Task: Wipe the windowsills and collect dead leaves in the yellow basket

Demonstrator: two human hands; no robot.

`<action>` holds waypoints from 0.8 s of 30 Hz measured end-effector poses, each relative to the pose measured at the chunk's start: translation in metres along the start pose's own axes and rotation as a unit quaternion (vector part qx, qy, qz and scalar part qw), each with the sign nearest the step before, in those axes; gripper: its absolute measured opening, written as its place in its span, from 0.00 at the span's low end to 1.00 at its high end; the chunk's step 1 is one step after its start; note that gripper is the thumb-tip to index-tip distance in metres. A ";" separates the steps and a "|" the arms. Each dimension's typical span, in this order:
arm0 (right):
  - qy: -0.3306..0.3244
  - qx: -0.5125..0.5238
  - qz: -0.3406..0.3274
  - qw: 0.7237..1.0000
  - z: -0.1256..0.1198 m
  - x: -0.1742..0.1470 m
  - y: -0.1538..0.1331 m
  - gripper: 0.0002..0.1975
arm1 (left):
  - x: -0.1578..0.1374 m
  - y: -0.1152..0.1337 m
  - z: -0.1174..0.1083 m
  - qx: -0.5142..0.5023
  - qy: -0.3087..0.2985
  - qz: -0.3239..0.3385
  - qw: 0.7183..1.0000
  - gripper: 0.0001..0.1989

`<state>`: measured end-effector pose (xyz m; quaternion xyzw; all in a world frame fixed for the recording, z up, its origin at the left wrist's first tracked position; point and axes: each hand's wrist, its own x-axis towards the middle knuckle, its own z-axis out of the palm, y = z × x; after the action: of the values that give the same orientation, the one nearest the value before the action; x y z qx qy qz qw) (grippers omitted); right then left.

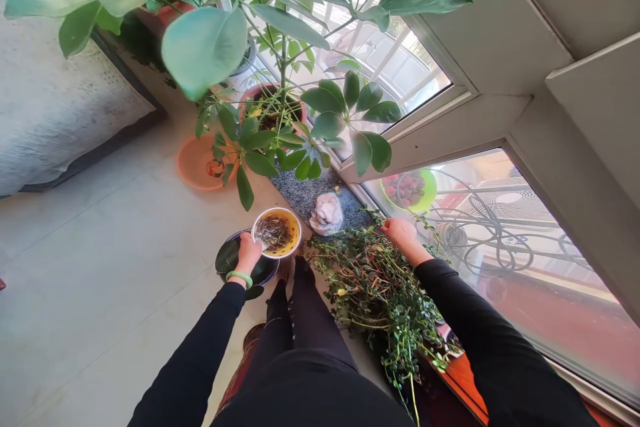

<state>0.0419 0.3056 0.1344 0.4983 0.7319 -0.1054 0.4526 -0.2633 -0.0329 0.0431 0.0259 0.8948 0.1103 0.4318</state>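
Showed speckled grey stone ledge (300, 197) near frame center, with crumpled white cloth (327, 213) on top. Included, left of and below center, round bowl (294, 233) with yellow interior and dry, dark, fibrous debris (273, 232); at lower right, trailing plant (380, 273), tangled and small-leaved. Gripped bowl rim with left hand (249, 253), fingers closed; pinched plant sprig with right hand (404, 237), fingertips narrowed.
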 end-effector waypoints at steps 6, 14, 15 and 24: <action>0.021 -0.061 -0.060 0.996 -0.029 -0.015 -0.027 0.16 | 0.000 0.000 0.004 -0.010 0.003 0.003 1.000 0.17; 0.031 -0.089 -0.108 0.990 -0.089 -0.029 -0.055 0.15 | 0.000 -0.003 0.007 -0.020 0.013 0.003 1.000 0.15; 0.040 -0.091 -0.120 0.988 -0.095 -0.034 -0.063 0.15 | -0.001 -0.003 0.006 -0.023 0.015 0.003 1.000 0.15; 0.059 0.052 -0.296 0.952 -0.045 -0.068 -0.214 0.17 | -0.006 -0.001 0.009 -0.054 0.016 0.002 0.998 0.15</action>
<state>-0.1538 0.1867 0.1490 0.2875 0.8654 -0.2432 0.3307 -0.2523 -0.0331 0.0423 0.0026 0.8944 0.1602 0.4176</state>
